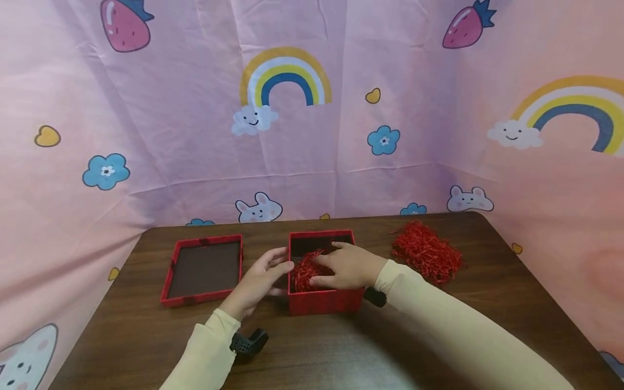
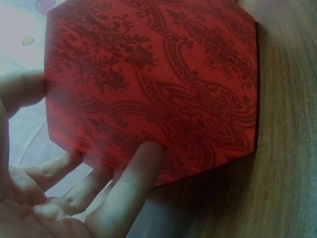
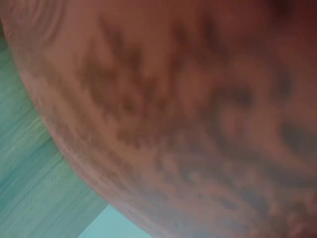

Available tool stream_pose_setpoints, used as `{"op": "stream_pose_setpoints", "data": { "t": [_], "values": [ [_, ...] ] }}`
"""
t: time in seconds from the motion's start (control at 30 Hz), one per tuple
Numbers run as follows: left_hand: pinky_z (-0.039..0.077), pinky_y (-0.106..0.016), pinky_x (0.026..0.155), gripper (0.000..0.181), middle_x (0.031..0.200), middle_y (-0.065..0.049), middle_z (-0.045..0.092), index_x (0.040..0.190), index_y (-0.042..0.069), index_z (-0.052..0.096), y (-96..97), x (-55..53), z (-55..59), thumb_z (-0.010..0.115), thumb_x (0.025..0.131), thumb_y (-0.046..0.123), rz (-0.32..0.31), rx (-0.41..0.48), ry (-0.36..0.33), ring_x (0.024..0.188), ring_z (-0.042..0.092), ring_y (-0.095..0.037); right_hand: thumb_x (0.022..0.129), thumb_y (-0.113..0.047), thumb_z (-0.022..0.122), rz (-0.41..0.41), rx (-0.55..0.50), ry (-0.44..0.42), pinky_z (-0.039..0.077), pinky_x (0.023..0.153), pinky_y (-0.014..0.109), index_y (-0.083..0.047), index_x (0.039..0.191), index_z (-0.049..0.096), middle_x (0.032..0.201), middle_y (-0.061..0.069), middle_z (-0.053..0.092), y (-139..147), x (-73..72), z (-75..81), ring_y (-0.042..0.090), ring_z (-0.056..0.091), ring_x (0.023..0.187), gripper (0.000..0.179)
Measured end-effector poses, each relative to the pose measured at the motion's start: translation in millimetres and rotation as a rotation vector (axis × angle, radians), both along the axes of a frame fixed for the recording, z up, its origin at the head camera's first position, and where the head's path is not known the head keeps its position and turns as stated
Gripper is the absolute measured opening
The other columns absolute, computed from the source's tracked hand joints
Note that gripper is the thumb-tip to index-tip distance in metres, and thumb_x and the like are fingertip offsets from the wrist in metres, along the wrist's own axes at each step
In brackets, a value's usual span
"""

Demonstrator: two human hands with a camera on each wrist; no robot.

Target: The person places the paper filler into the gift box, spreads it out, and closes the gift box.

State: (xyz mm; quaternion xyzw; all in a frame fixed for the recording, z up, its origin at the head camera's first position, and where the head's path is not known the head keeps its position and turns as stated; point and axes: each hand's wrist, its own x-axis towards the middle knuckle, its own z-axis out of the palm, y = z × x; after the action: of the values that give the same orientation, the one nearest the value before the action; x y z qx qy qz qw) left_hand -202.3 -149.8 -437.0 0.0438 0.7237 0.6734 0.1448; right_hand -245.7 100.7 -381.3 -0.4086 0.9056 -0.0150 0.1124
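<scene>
A red box (image 1: 325, 303) with a dark patterned wall stands in the middle of the table. Inside it lies red shredded paper (image 1: 303, 272), gathered toward the left. My right hand (image 1: 352, 265) reaches over the right wall, its spread fingers resting on the shreds. My left hand (image 1: 260, 279) is at the box's left side, thumb near the rim. In the left wrist view, fingertips (image 2: 150, 151) touch the patterned side of the box (image 2: 163, 89). The right wrist view is filled by the blurred box wall (image 3: 163, 124); the right hand is hidden there.
Left of the box lies a red-rimmed lid (image 1: 205, 268), its dark inside facing up. A loose heap of red shredded paper (image 1: 426, 253) sits at the table's right rear. The wooden table (image 1: 302, 352) meets a printed cloth backdrop (image 1: 302, 151) behind it.
</scene>
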Motion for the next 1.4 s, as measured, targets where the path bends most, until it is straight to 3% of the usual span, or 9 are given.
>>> {"op": "stream_pose_setpoints", "data": {
  "t": [0.17, 0.37, 0.5, 0.7, 0.83, 0.97, 1.13, 1.4],
  "values": [
    [0.061, -0.05, 0.088, 0.067, 0.16, -0.024, 0.036, 0.157, 0.012, 0.037, 0.0, -0.8, 1.3, 0.066, 0.102, 0.037, -0.002, 0.005, 0.003, 0.14, 0.047, -0.044, 0.101, -0.06, 0.054, 0.011, -0.033, -0.031, 0.048, 0.11, 0.042, -0.019, 0.145, 0.06, 0.138, 0.0, 0.067, 2.0, -0.2, 3.2, 0.02, 0.064, 0.126, 0.06],
    [0.06, -0.051, 0.089, 0.067, 0.16, -0.024, 0.036, 0.158, 0.012, 0.037, 0.2, -0.6, 0.9, 0.065, 0.102, 0.037, -0.007, -0.003, 0.005, 0.14, 0.047, -0.045, 0.099, -0.042, 0.07, 0.047, -0.155, -0.103, 0.045, 0.113, 0.039, -0.017, 0.145, 0.059, 0.142, -0.002, 0.063, 10.6, -3.4, 7.8, 0.015, 0.057, 0.133, 0.054],
    [0.061, -0.051, 0.088, 0.068, 0.159, -0.024, 0.036, 0.158, 0.011, 0.037, 0.6, -0.2, 0.2, 0.065, 0.102, 0.037, -0.002, -0.003, 0.001, 0.14, 0.047, -0.044, 0.097, -0.034, 0.075, 0.02, -0.233, -0.167, 0.047, 0.112, 0.041, -0.016, 0.143, 0.061, 0.14, 0.0, 0.064, 23.0, -2.0, 23.9, 0.016, 0.057, 0.132, 0.051],
    [0.061, -0.05, 0.087, 0.068, 0.159, -0.024, 0.036, 0.158, 0.011, 0.037, 0.1, -0.9, 0.1, 0.065, 0.102, 0.036, 0.0, 0.002, 0.004, 0.141, 0.045, -0.045, 0.096, -0.03, 0.076, -0.06, -0.35, -0.13, 0.049, 0.109, 0.046, -0.017, 0.142, 0.061, 0.139, -0.001, 0.064, 72.5, -2.7, 52.3, 0.02, 0.059, 0.13, 0.05],
    [0.061, -0.05, 0.087, 0.068, 0.159, -0.025, 0.036, 0.157, 0.01, 0.037, 0.3, -1.3, 0.9, 0.066, 0.102, 0.037, -0.001, 0.0, 0.004, 0.141, 0.045, -0.046, 0.096, -0.029, 0.077, -0.134, -0.403, -0.076, 0.05, 0.107, 0.053, -0.015, 0.146, 0.057, 0.143, 0.004, 0.061, 120.3, -4.1, 58.0, 0.028, 0.059, 0.129, 0.055],
    [0.061, -0.05, 0.087, 0.067, 0.159, -0.025, 0.036, 0.157, 0.01, 0.037, 0.8, -1.4, 0.1, 0.066, 0.102, 0.036, -0.002, 0.007, 0.001, 0.141, 0.045, -0.045, 0.096, -0.029, 0.076, -0.232, -0.418, -0.049, 0.045, 0.109, 0.06, -0.018, 0.15, 0.053, 0.15, 0.007, 0.055, 168.5, -4.7, 48.7, 0.034, 0.052, 0.137, 0.06],
    [0.061, -0.05, 0.087, 0.066, 0.159, -0.024, 0.036, 0.157, 0.012, 0.038, 1.0, -1.1, -2.6, 0.066, 0.102, 0.036, 0.005, 0.008, -0.002, 0.141, 0.045, -0.045, 0.096, -0.03, 0.077, -0.321, -0.417, -0.041, 0.038, 0.111, 0.067, -0.016, 0.153, 0.048, 0.156, 0.012, 0.048, 221.8, -6.2, 24.1, 0.04, 0.041, 0.144, 0.066],
    [0.061, -0.05, 0.087, 0.068, 0.159, -0.024, 0.037, 0.157, 0.013, 0.038, 0.9, -0.8, -1.1, 0.066, 0.102, 0.039, 0.006, 0.006, -0.003, 0.141, 0.046, -0.044, 0.095, -0.035, 0.076, -0.418, -0.45, -0.121, 0.023, 0.109, 0.08, -0.009, 0.161, 0.033, 0.166, 0.024, 0.026, 272.3, -4.9, -13.5, 0.053, 0.019, 0.151, 0.083]
  ]
}}
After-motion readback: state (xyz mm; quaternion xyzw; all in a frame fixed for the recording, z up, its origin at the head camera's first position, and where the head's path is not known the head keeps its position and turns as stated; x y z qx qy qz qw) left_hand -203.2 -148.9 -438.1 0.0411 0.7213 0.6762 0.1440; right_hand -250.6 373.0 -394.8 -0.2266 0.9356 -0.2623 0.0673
